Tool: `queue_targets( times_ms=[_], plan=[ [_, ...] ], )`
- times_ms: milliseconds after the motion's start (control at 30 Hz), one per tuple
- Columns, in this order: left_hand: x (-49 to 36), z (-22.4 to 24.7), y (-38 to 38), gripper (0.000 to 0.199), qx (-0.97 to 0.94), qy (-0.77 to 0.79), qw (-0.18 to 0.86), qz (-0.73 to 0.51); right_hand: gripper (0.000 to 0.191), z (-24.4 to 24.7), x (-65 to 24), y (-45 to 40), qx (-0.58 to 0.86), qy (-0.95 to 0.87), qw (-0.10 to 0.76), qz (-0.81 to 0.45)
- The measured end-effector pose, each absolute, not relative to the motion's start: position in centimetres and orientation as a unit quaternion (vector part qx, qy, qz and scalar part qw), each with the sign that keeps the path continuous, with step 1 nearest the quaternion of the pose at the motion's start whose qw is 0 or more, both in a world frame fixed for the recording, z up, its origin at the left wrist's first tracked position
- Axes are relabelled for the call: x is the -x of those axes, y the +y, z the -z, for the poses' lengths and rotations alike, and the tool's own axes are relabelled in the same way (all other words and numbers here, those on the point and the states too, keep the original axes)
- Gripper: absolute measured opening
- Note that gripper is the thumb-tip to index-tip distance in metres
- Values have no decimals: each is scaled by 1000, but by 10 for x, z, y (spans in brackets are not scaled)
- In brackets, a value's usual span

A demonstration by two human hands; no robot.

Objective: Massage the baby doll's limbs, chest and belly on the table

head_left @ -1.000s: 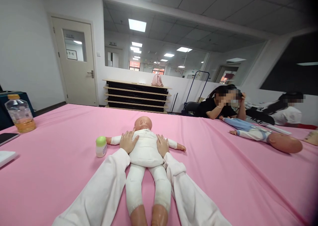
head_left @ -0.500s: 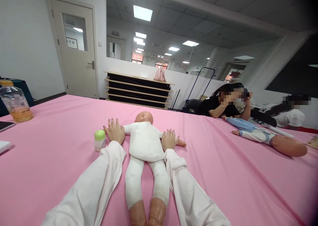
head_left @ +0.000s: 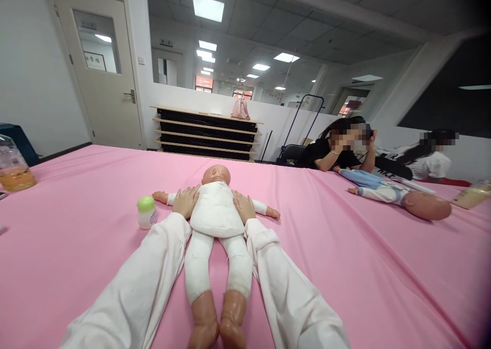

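A baby doll (head_left: 217,213) with a white cloth body lies on its back on the pink-covered table (head_left: 95,277), its head away from me and its arms stretched out sideways. My left hand (head_left: 186,201) rests flat on the doll's shoulder and upper arm at the left, fingers extended. On the opposite side my right hand (head_left: 244,206) lies over the other shoulder, also with fingers stretched out. Neither hand grasps anything. Just left of my left hand stands a small jar with a green lid (head_left: 146,212), close to the doll's hand.
A bottle of orange drink (head_left: 17,172) stands at the left edge. Over to the right lies another doll in blue and white clothes (head_left: 387,190), near a seated person in black (head_left: 337,152). A second person in white (head_left: 437,159) sits farther right. Shelving (head_left: 207,131) stands behind the table.
Both my hands have moved inward, from the doll's outstretched forearms up to its shoulders beside the torso. The camera view has shifted slightly.
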State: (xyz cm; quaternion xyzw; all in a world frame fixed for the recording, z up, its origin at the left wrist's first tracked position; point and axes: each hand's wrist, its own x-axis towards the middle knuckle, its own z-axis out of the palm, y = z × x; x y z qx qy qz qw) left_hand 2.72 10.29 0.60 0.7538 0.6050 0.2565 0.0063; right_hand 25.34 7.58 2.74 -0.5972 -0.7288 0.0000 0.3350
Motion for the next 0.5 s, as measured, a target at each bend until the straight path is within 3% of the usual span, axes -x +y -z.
queue_targets(
  times_ms=[267, 500],
  plan=[
    [-14, -7, 90, 51, -660, 712, -7, -239, 34, -9, -264, 70, 672, -667, 319, 34],
    [9, -3, 83, 55, -654, 719, -4, -236, 47, -5, -293, 65, 773, -597, 190, 98]
  ],
)
